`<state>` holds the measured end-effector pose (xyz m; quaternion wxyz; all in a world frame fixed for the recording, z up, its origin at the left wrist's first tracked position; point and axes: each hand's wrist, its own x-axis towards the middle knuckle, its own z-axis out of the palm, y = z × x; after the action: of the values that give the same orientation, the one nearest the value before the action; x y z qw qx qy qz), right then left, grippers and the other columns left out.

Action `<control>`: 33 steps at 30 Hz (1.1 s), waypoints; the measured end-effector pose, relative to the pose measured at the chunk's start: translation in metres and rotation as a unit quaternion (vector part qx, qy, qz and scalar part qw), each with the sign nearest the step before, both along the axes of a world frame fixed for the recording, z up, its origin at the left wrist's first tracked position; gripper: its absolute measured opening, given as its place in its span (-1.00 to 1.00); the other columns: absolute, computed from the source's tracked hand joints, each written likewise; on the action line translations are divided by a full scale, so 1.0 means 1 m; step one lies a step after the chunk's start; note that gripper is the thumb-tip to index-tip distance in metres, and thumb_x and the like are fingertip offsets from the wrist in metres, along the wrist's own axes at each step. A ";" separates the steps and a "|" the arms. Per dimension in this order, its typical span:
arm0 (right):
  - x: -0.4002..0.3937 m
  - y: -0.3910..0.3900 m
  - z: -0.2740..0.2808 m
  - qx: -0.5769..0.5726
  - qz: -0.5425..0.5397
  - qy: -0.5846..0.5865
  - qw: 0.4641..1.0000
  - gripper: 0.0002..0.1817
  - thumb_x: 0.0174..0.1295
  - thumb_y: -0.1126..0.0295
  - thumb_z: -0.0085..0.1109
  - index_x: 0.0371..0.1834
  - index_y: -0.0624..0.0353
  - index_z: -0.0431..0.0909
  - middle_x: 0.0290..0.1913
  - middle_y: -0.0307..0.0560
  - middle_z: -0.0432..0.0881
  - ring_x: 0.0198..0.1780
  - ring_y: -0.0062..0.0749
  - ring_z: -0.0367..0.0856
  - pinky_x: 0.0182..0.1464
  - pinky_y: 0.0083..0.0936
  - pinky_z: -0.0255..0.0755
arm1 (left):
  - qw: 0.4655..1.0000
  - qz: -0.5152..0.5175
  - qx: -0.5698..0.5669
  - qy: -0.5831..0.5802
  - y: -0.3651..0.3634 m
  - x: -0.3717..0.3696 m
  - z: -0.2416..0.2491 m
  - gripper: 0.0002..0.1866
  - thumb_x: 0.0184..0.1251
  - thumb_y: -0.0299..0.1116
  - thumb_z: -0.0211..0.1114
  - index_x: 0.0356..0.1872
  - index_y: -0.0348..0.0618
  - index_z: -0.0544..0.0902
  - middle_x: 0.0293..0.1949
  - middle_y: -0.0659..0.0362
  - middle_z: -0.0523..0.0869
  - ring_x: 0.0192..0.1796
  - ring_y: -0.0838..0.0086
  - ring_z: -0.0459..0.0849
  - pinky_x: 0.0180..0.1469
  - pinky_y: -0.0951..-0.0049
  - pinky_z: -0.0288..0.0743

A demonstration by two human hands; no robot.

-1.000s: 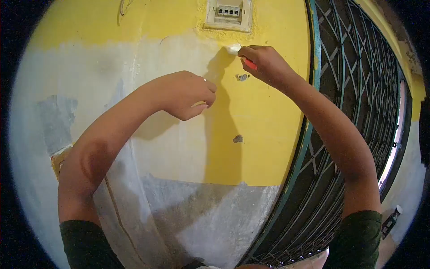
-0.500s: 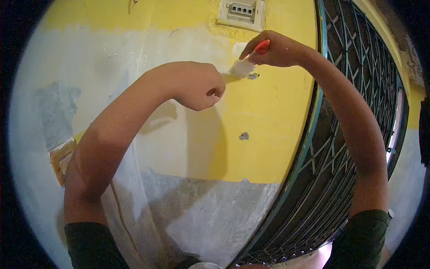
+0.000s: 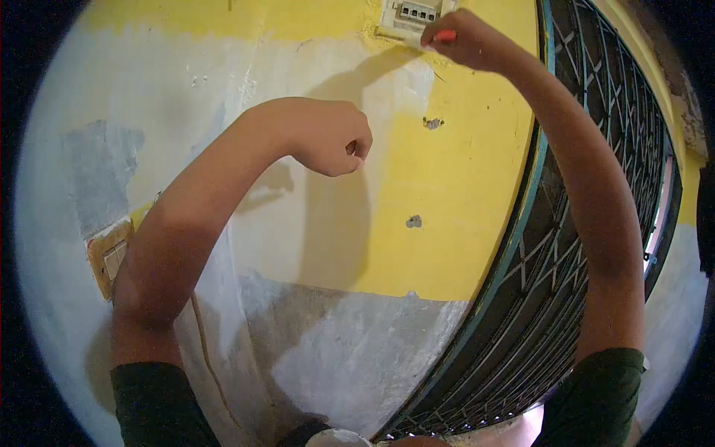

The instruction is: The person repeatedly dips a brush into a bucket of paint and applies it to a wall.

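My right hand (image 3: 468,43) is raised to the upper wall, just below and right of the switch box (image 3: 415,15). It is closed on the red handle (image 3: 445,36) of what looks like a putty knife, whose whitish flat end is mostly hidden by my fingers. Around it the wall (image 3: 462,171) is yellow, with a whitish coat (image 3: 298,67) to the left and a brighter white smear (image 3: 418,86) below the box. My left hand (image 3: 333,139) is curled into a fist before the wall, its fingers wrapped inward; I cannot make out what they hold.
A dark folding metal gate (image 3: 573,246) fills the right side. Two small chipped spots (image 3: 433,123) mark the yellow paint. A switch plate (image 3: 112,261) is at left, with a cable (image 3: 205,350) below it. A white round container rim (image 3: 339,438) shows at the bottom edge.
My right hand has moved up the wall with the putty knife, from beside the upper chipped spot to the switch box. My left hand stays almost in place. The view has shifted slightly.
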<state>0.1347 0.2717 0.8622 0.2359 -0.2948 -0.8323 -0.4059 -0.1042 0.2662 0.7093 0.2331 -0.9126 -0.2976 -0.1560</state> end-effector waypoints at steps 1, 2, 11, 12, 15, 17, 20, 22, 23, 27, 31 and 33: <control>0.003 0.011 -0.005 0.058 0.063 -0.126 0.988 -0.85 0.14 0.54 0.23 -0.23 0.25 0.68 -0.32 0.11 0.71 -0.29 -0.15 0.71 -0.17 -0.32 0.57 | 1.000 0.002 -0.002 -0.006 -0.001 0.000 0.001 -0.80 0.19 -0.34 0.23 -0.31 -0.26 0.70 -0.38 -0.01 0.73 -0.34 0.19 0.70 -0.23 0.23 0.56; 0.010 0.023 -0.015 0.049 0.054 -0.157 0.985 -0.85 0.10 0.56 0.20 -0.25 0.25 0.67 -0.32 0.16 0.69 -0.22 0.04 0.69 -0.11 -0.24 0.55 | 1.000 0.003 -0.004 -0.013 -0.002 0.000 0.002 -0.79 0.18 -0.33 0.23 -0.31 -0.26 0.70 -0.39 -0.01 0.73 -0.35 0.20 0.70 -0.24 0.24 0.56; 0.009 0.004 -0.144 -0.128 -0.036 -0.136 0.982 -0.83 0.09 0.59 0.17 -0.25 0.23 0.67 -0.27 0.08 0.72 -0.22 -0.09 0.72 -0.11 -0.30 0.58 | 0.999 0.037 -0.034 -0.013 -0.018 0.005 0.004 -0.77 0.18 -0.32 0.21 -0.28 -0.25 0.71 -0.39 0.01 0.74 -0.35 0.23 0.70 -0.24 0.26 0.56; 0.011 0.000 -0.134 -0.185 -0.002 -0.097 0.978 -0.86 0.11 0.57 0.18 -0.27 0.23 0.68 -0.29 0.05 0.73 -0.24 -0.20 0.72 -0.11 -0.35 0.58 | 0.999 0.037 -0.032 -0.014 -0.017 0.005 0.003 -0.77 0.18 -0.32 0.21 -0.28 -0.25 0.71 -0.39 0.01 0.74 -0.35 0.23 0.70 -0.24 0.26 0.56; 0.013 0.005 -0.098 -0.259 0.007 -0.025 0.965 -0.90 0.12 0.55 0.22 -0.33 0.26 0.70 -0.34 -0.06 0.76 -0.27 -0.49 0.69 -0.13 -0.49 0.56 | 1.000 0.021 -0.020 -0.010 -0.014 0.005 0.000 -0.76 0.18 -0.31 0.21 -0.28 -0.25 0.71 -0.37 0.01 0.74 -0.33 0.23 0.71 -0.23 0.26 0.57; 0.008 0.009 -0.078 -0.245 -0.019 0.003 0.969 -0.91 0.11 0.56 0.22 -0.34 0.27 0.70 -0.36 -0.08 0.75 -0.28 -0.48 0.68 -0.14 -0.50 0.55 | 0.999 0.010 -0.034 0.003 -0.014 0.006 -0.002 -0.77 0.18 -0.31 0.21 -0.28 -0.24 0.71 -0.36 0.00 0.74 -0.31 0.23 0.71 -0.22 0.25 0.57; 0.005 0.028 -0.045 -0.114 0.057 -0.010 0.992 -0.90 0.14 0.58 0.19 -0.31 0.26 0.68 -0.37 -0.07 0.74 -0.29 -0.45 0.68 -0.14 -0.47 0.54 | 1.000 0.009 -0.021 0.011 -0.009 0.005 -0.006 -0.77 0.19 -0.31 0.21 -0.30 -0.25 0.70 -0.35 -0.01 0.74 -0.31 0.20 0.71 -0.21 0.23 0.57; 0.002 0.033 -0.018 -0.009 0.048 -0.015 0.999 -0.90 0.17 0.56 0.19 -0.29 0.24 0.68 -0.36 -0.03 0.73 -0.29 -0.39 0.69 -0.15 -0.45 0.54 | 0.999 0.011 -0.030 0.012 -0.006 0.007 -0.009 -0.77 0.18 -0.31 0.21 -0.30 -0.26 0.70 -0.35 -0.02 0.74 -0.31 0.19 0.71 -0.21 0.23 0.57; 0.001 0.034 -0.011 0.026 0.057 -0.014 0.998 -0.90 0.15 0.57 0.19 -0.30 0.24 0.67 -0.37 -0.01 0.72 -0.30 -0.34 0.69 -0.16 -0.43 0.54 | 0.999 0.015 -0.037 0.016 -0.005 0.007 -0.009 -0.77 0.18 -0.31 0.21 -0.31 -0.27 0.70 -0.35 -0.02 0.74 -0.31 0.17 0.71 -0.21 0.22 0.57; -0.019 0.019 -0.006 0.072 0.055 -0.028 0.995 -0.86 0.09 0.59 0.17 -0.29 0.24 0.67 -0.37 0.07 0.71 -0.29 -0.14 0.71 -0.18 -0.35 0.55 | 0.998 0.032 -0.049 0.014 -0.011 0.007 -0.009 -0.77 0.18 -0.31 0.21 -0.32 -0.28 0.70 -0.36 -0.04 0.74 -0.31 0.14 0.71 -0.21 0.21 0.56; -0.017 0.032 -0.037 0.105 -0.037 -0.102 0.989 -0.73 -0.06 0.66 0.09 -0.28 0.22 0.67 -0.35 0.14 0.69 -0.22 0.08 0.68 -0.13 -0.17 0.56 | 0.999 0.008 -0.036 0.011 -0.006 0.006 -0.010 -0.77 0.16 -0.32 0.21 -0.33 -0.29 0.69 -0.37 -0.05 0.73 -0.32 0.15 0.70 -0.21 0.21 0.55; -0.013 0.047 -0.077 0.062 -0.086 -0.119 0.987 -0.66 -0.16 0.62 0.17 -0.21 0.18 0.63 -0.27 0.13 0.65 -0.14 0.11 0.62 -0.06 -0.14 0.53 | 0.999 0.001 -0.031 0.010 -0.007 0.006 -0.010 -0.77 0.16 -0.32 0.21 -0.33 -0.28 0.69 -0.37 -0.05 0.73 -0.32 0.15 0.70 -0.21 0.21 0.55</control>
<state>0.1218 0.3185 0.7849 0.1174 -0.2997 -0.7994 -0.5073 -0.0983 0.2596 0.6996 0.2077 -0.9206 -0.3007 -0.1377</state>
